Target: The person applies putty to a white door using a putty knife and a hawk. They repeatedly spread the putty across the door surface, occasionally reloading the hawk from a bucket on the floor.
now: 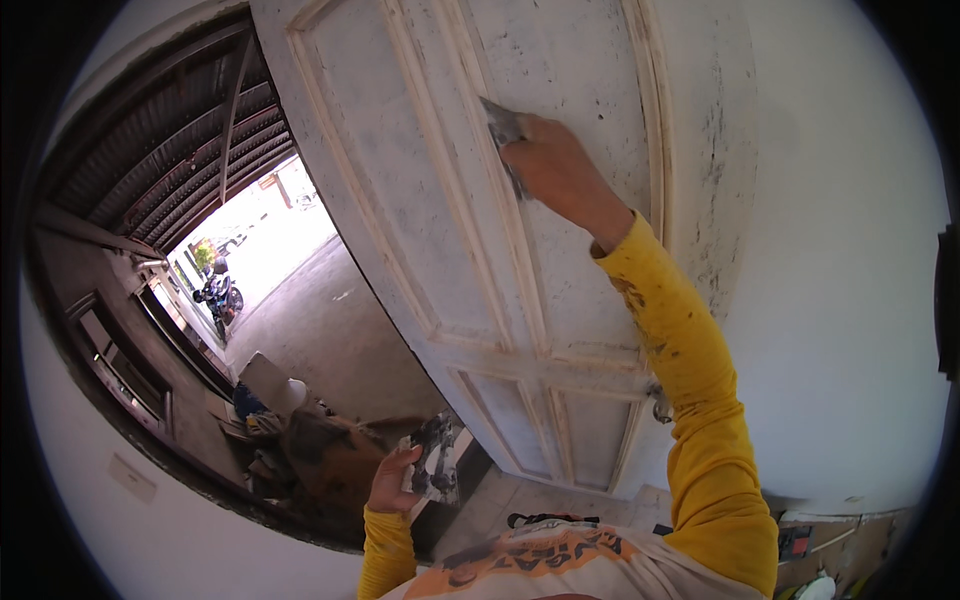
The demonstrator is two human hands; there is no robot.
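Observation:
My right hand (562, 170) is closed around a putty knife (505, 128), a flat grey metal blade. The blade lies against the raised moulding of a white panelled door (575, 300), at the upper part of a tall panel. Scuffs and dark specks mark the door's surface. Low and to the left, my left hand (394, 482) grips a flat, dark-smeared plate (436, 460) that carries a patch of white paste. The fingers holding the knife are partly hidden from view.
Beyond the doorway at left stretches a concrete floor (330, 340) under a corrugated roof (160, 120), with a motorcycle (218, 297) parked far off. Piled clutter (320, 450) sits just outside. A door knob (660, 405) is beside my right sleeve. Assorted items (797, 541) lie at lower right.

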